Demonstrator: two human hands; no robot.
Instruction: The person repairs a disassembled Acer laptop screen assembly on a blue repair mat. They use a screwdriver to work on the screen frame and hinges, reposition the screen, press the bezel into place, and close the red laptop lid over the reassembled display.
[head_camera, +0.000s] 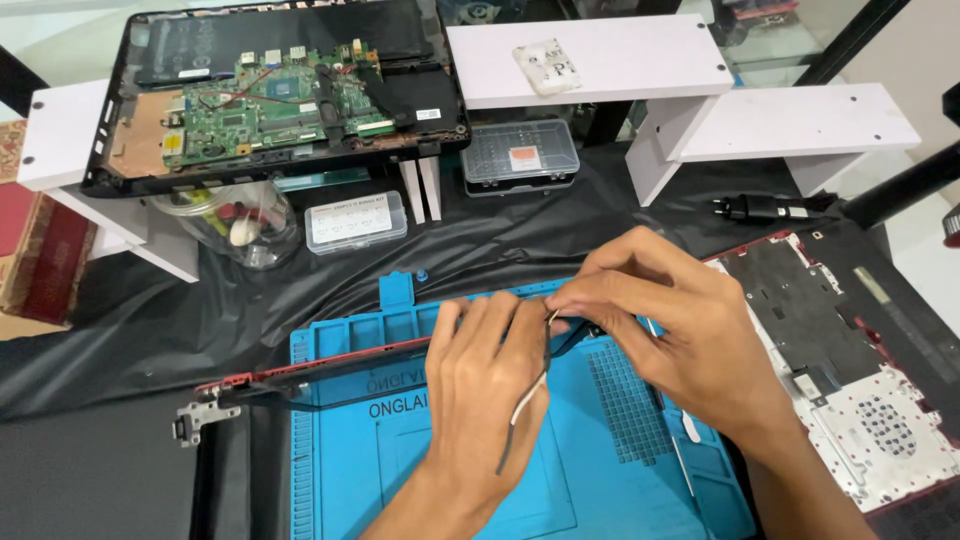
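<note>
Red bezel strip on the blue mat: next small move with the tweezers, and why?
Probably ease the tweezers tip further along the red bezel strip. The left hand holds them at its edge, the right hand pinches the same spot, and the hinge end lies flat.

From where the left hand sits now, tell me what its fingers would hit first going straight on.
The left hand points up-right; its fingers would probably meet the right hand first, almost touching already above the laptop frame.

hands: 2 (490, 375) | screw boxes: 2 (520, 155) | white shelves: 3 (640, 55) | blue mats: 1 (600, 480)
</note>
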